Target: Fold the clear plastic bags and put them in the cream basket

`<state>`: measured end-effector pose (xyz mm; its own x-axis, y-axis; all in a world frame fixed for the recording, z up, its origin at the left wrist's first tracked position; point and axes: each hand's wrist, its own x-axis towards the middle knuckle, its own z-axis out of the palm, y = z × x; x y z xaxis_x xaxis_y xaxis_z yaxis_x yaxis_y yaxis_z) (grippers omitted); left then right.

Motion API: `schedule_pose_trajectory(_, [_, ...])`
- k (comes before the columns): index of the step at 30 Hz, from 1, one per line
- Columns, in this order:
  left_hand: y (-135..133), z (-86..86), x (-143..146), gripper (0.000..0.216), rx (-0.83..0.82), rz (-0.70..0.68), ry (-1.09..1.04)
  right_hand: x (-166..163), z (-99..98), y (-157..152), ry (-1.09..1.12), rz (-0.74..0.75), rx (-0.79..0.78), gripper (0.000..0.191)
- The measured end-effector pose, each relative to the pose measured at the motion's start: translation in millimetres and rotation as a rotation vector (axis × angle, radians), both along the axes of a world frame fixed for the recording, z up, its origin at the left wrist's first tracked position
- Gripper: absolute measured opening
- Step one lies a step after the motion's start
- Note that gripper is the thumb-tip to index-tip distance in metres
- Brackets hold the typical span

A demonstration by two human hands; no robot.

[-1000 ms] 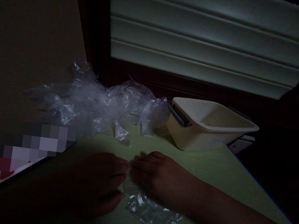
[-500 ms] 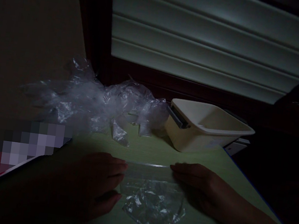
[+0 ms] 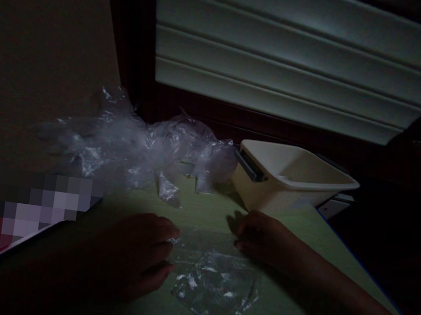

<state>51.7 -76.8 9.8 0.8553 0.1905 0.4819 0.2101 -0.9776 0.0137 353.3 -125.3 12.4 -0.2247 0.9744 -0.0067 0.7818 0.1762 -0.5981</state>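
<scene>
A clear plastic bag (image 3: 216, 287) lies on the green tabletop, wrinkled and shiny in its near part and smoother along its far edge. My left hand (image 3: 147, 255) is at the bag's left side, its fingertips on the far left corner. Dim light partly hides how that hand grips. Just above the bag's far right corner, my right hand (image 3: 265, 237) is raised off the plastic. Its fingers are bent, with a gap between them and the thumb, and nothing shows in them.
A cream plastic bin (image 3: 275, 194) with dark handles stands at the table's back right. Crumpled clear plastic (image 3: 138, 148) is heaped at the back left. A blurred-out item (image 3: 43, 218) lies along the left edge. Behind is a slatted shutter (image 3: 285, 59). The table (image 3: 206, 216) has a blue right edge.
My right hand has let go of the bag's far edge and risen slightly away toward the bin. That edge is now slack. My left hand has stayed almost in place.
</scene>
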Motion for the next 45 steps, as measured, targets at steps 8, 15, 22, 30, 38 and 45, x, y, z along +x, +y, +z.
schedule_pose_trajectory(8, [0.7,2.6,3.0,0.022,0.015,0.003,0.009,-0.3,-0.8,-2.1,0.094,-0.038,-0.105,0.013])
schedule_pose_trajectory(15, [2.9,-0.7,1.7,0.025,-0.026,0.029,0.066,-6.5,1.6,-9.4,0.169,-0.043,-0.077,0.004])
schedule_pose_trajectory(22, [13.2,-14.5,0.3,0.039,-0.293,0.304,-0.201,-11.1,1.7,-14.5,0.284,-0.116,0.031,0.012])
schedule_pose_trajectory(30, [23.0,0.2,1.1,0.034,-0.809,0.405,-0.104,-18.5,1.2,-13.9,0.38,-0.129,0.159,0.014])
schedule_pose_trajectory(38, [17.9,12.6,7.0,0.029,-0.862,0.427,-0.067,-15.9,-0.8,-14.5,0.429,-0.132,0.128,0.013])
schedule_pose_trajectory(45, [17.8,14.1,8.1,0.031,-0.855,0.476,-0.074,-9.4,-6.3,-10.7,0.513,-0.126,-0.097,0.041])
